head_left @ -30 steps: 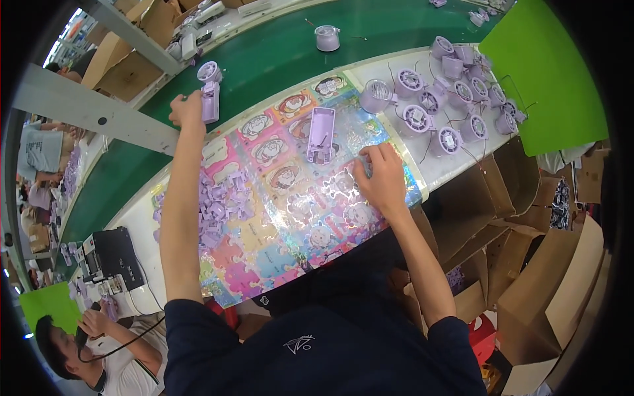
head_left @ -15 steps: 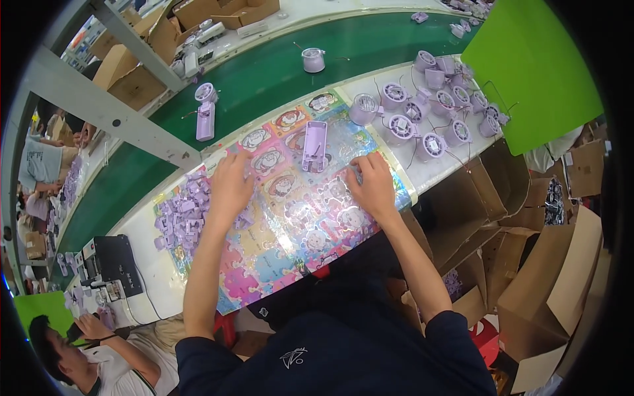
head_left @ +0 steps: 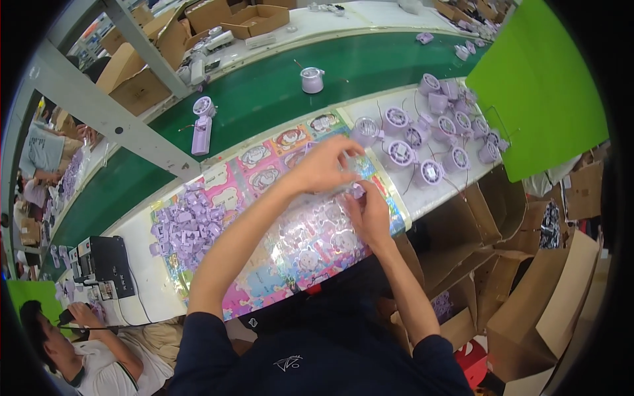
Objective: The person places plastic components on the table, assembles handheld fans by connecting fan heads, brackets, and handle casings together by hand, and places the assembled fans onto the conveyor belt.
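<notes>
My left hand (head_left: 325,165) reaches across the mat with its thumb and fingers apart and nothing visible between them. Just below its thumb, my right hand (head_left: 371,214) pinches a small light-purple plastic piece (head_left: 357,191). A purple handle shell (head_left: 310,147) lies on the mat behind my left hand, which covers most of it. Beyond my left fingertips stands a round purple fan head (head_left: 365,131) with a clear-looking top. A heap of small purple plastic parts (head_left: 188,224) sits on the left of the colourful cartoon mat (head_left: 264,270).
Several purple fan heads (head_left: 399,154) with thin wires crowd the white table on the right. A green conveyor belt (head_left: 264,86) runs behind, carrying a fan head (head_left: 312,80) and a fan with handle (head_left: 201,132). Cardboard boxes (head_left: 541,297) stand at right; a person (head_left: 99,356) sits at left.
My left hand has moved right, over the handle shell and close to my right hand. My right hand has shifted down slightly and now shows a small purple piece in its fingers.
</notes>
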Demonstrator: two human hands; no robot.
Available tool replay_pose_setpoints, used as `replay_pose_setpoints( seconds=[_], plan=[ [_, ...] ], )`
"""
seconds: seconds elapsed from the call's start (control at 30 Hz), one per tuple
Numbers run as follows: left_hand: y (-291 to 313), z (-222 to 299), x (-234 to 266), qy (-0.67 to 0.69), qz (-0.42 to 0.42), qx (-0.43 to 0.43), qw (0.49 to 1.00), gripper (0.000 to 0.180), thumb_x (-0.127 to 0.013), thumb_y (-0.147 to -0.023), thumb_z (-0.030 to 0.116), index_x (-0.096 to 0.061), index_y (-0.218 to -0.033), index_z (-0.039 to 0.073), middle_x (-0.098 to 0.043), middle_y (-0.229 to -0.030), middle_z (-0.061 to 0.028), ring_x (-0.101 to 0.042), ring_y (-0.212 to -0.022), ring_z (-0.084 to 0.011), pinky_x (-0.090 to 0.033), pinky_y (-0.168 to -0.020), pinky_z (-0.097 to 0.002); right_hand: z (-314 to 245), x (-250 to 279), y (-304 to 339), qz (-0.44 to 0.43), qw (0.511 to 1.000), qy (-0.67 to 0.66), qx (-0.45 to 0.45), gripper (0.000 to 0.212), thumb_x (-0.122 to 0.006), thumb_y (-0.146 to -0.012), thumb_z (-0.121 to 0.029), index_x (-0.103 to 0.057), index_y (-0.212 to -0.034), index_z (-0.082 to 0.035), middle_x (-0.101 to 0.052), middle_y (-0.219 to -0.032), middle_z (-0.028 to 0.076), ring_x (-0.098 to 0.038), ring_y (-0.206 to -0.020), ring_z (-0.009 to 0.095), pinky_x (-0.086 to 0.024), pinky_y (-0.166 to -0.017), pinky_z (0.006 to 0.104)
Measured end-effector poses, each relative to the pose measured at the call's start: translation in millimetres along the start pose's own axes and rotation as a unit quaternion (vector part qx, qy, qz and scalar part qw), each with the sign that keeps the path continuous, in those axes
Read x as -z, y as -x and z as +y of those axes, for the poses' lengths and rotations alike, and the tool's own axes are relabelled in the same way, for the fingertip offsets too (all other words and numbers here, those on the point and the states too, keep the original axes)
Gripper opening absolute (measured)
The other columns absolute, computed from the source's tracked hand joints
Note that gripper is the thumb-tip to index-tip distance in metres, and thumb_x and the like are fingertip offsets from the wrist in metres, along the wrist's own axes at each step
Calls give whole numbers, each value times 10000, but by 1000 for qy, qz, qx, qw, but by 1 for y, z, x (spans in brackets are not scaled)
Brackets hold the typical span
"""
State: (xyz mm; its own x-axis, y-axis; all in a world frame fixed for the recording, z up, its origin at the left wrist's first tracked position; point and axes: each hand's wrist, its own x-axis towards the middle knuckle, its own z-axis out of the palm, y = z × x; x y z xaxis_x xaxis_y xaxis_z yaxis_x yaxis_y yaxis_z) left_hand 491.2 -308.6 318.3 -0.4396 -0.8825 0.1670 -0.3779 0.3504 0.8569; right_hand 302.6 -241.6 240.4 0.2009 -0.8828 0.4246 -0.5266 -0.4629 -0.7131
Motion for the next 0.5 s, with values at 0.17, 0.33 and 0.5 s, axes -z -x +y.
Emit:
replay_pose_setpoints(
  seconds=[0.17,0.33,0.5],
  plan=[
    [-72,-59,78,-255,202,35,945,432,-736,-788,174,-666,-1209,107,-654,-1070,-147,-660,-993,-342,-543,-856,-449,-5,-5,-12,10,999,47,-1,272,-729,-912,-128,-617,-1139,-27,-598,-939,173,-637,-775,359,-524,-679,443],
    [-114,-104,114,-376,213,110,895,663,-681,-788,94,-507,-1422,184,-468,-1387,-247,-527,-1254,-456,-502,-1008,-515,-8,-7,-16,-16,998,63,-16,254,-735,-884,-113,-631,-1105,-43,-596,-938,163,-641,-829,375,-528,-696,452],
    [-132,-147,102,-395,151,124,898,663,-729,-814,99,-509,-1421,253,-456,-1379,-242,-578,-1195,-474,-489,-1041,-518,-8,-6,-17,-15,998,66,-15,228,-724,-863,-65,-647,-1078,-58,-600,-957,146,-642,-795,348,-517,-677,437]
  ],
)
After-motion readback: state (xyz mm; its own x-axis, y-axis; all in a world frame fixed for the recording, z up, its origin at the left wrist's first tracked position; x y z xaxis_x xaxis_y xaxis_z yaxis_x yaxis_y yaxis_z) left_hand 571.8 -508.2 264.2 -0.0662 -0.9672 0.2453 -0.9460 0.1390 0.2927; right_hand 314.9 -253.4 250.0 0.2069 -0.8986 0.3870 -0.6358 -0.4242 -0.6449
